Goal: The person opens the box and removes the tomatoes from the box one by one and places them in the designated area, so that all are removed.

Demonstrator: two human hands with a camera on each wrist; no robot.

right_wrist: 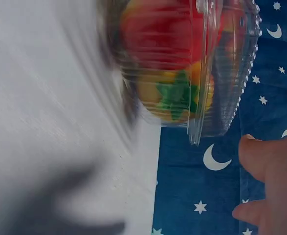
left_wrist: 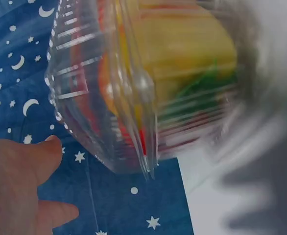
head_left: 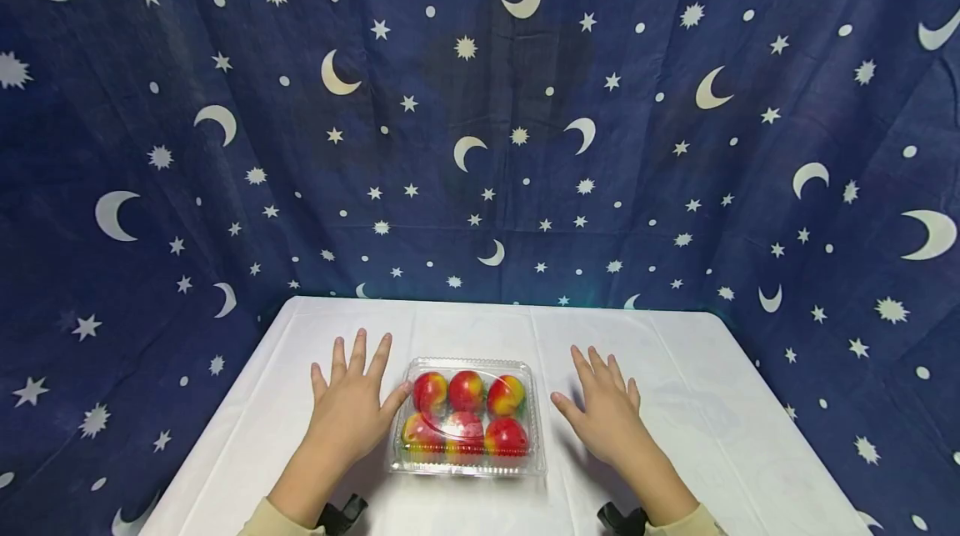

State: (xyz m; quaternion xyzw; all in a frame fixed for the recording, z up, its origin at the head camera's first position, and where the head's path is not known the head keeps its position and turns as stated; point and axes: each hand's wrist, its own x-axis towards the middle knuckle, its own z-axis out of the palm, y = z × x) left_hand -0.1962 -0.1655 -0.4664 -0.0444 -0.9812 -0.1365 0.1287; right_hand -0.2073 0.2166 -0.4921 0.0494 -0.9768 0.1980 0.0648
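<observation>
A clear plastic clamshell box (head_left: 467, 469) stands on the table with its lid down. Inside it, several round red-and-yellow fruits (head_left: 467, 391) sit in two rows; green star-shaped leaves (right_wrist: 178, 94) show on them in the right wrist view. My left hand (head_left: 348, 415), fingers spread, is over the table on the box's left, its thumb overlapping the box's edge in the head view. To the right of the box, my right hand (head_left: 606, 418) hovers apart from it with straight fingers, casting a shadow on the cloth. Neither hand holds anything.
A white cloth covers the table (head_left: 675, 369). Behind and around it hangs a dark blue curtain (head_left: 525, 61) printed with moons and stars. Black wrist mounts (head_left: 345, 513) sit below both hands, near the beige sleeves.
</observation>
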